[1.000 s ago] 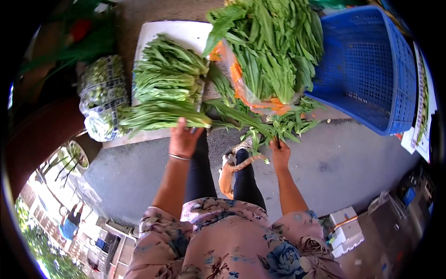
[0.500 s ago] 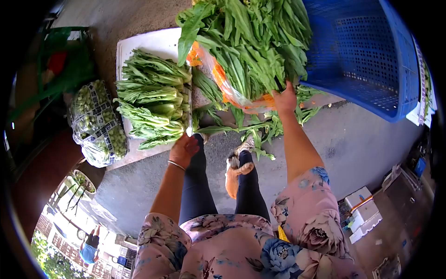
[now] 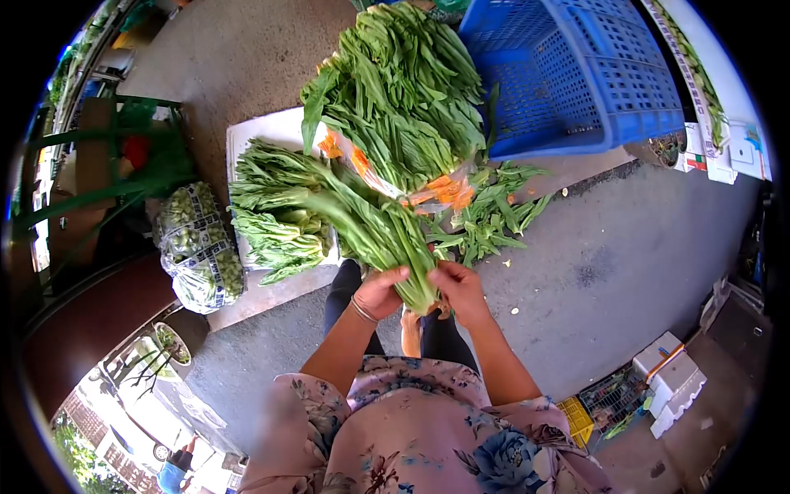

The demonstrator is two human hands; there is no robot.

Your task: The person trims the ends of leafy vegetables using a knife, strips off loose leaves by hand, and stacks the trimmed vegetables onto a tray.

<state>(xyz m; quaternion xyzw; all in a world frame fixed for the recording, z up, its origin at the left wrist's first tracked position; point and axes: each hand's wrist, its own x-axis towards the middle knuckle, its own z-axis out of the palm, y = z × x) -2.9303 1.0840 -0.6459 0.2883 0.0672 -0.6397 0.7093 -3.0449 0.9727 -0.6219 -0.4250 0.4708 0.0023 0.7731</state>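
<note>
A long head of leaf lettuce (image 3: 370,226) is held in front of my body, its cut end toward me and its leaves pointing up and left. My left hand (image 3: 383,292) is closed around its lower left side. My right hand (image 3: 461,290) is closed at the right of the stem end, thumb against the lettuce. Beyond it, a large heap of leaf lettuce (image 3: 403,99) rests on a clear and orange plastic bag (image 3: 448,191). To the left, more lettuce heads (image 3: 280,222) lie in rows on a white board or box (image 3: 251,132).
A blue plastic crate (image 3: 568,82) lies tipped at the upper right. Loose leaves (image 3: 494,218) are strewn by the bag. On the left sits a wrapped bundle of green produce (image 3: 197,243). Orange fur of a cat (image 3: 411,333) shows between my legs.
My right hand has come back from the heap toward my body, and my left hand has moved right from the board. Both now hold a head of leaf lettuce. The view has shifted.
</note>
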